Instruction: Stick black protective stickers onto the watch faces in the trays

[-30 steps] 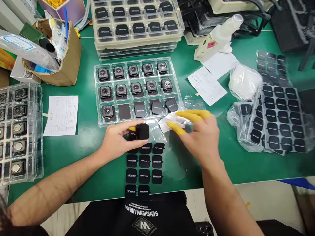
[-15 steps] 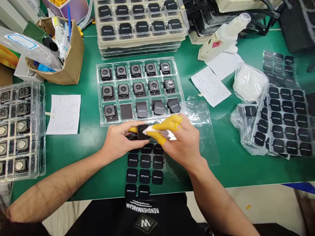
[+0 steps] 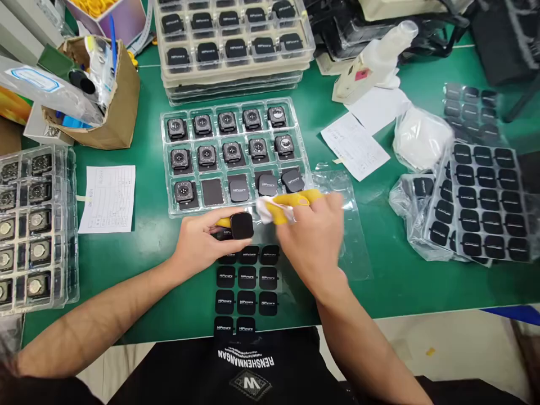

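Note:
My left hand point(image 3: 200, 243) grips a black smartwatch body point(image 3: 242, 225) by its edges, its dark screen facing up. A white cloth point(image 3: 266, 210) is pinched in my right hand point(image 3: 311, 236), just right of the watch and apart from it. Yellow finger covers sit on fingers of both hands. Below the watch lies a sheet of black square films point(image 3: 246, 277) printed in white. Beyond my hands, a clear compartment tray point(image 3: 166, 179) holds several watch bodies, most with their sensor backs up; several in the front row carry the printed films.
Stacked trays point(image 3: 236, 70) stand at the back, and more watch trays point(image 3: 63, 225) at the left. A cardboard box point(image 3: 122, 107) holds tools. At right are a white squeeze bottle point(image 3: 371, 64), paper slips point(image 3: 356, 146), a stack of white wipes point(image 3: 424, 138) and film sheets point(image 3: 485, 199).
My right hand has lifted the cloth off the watch screen and moved up and to the right. The screen is now uncovered. The whole view has shifted slightly.

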`<control>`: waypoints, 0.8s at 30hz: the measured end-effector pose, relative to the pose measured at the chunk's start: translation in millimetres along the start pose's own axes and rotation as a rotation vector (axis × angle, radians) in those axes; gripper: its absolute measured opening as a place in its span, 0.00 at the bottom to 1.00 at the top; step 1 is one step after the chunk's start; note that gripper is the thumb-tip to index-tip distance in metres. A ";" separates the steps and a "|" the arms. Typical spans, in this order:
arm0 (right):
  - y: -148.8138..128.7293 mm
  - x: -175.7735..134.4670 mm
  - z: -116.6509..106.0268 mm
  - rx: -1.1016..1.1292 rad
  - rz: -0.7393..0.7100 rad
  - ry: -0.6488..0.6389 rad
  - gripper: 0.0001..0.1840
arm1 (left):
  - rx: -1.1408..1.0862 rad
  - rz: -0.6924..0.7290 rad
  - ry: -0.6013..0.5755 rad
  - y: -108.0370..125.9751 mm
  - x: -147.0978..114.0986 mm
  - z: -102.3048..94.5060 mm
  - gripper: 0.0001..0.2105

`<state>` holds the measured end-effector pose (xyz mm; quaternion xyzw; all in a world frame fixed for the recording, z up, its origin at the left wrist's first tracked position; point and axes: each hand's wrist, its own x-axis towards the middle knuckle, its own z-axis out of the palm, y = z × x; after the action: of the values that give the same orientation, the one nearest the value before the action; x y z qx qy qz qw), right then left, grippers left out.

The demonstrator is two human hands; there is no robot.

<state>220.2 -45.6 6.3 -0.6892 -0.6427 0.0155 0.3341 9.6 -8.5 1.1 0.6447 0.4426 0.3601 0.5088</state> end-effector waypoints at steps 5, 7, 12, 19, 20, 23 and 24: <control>-9.5 -21.1 -17.3 0.238 0.019 0.004 0.14 | 0.100 0.306 -0.002 -2.9 -2.6 -3.6 0.22; -19.1 -27.6 -12.5 0.512 0.033 -0.171 0.17 | 0.137 0.370 -0.024 -2.5 -3.1 -6.3 0.21; -20.7 -28.0 -0.4 0.650 0.234 -0.230 0.11 | 0.167 0.308 0.021 3.6 -4.4 -8.3 0.20; -21.5 -25.6 -3.9 0.409 -0.075 -0.046 0.14 | 0.233 0.390 0.048 2.0 -8.9 -6.5 0.20; -23.1 -26.3 -3.6 0.417 -0.108 -0.057 0.16 | 0.232 0.373 0.050 1.2 -9.4 -6.7 0.20; -25.2 -27.7 -3.1 0.486 -0.129 -0.143 0.19 | 0.213 0.330 0.080 -0.2 -11.1 -7.0 0.22; -24.9 -27.6 -3.1 0.493 -0.126 -0.166 0.20 | 0.200 0.328 0.097 -0.3 -11.6 -6.8 0.22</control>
<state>195.0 -72.9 9.4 -0.5419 -0.6865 0.2073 0.4383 -0.8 -17.0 2.2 0.7375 0.3893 0.4229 0.3546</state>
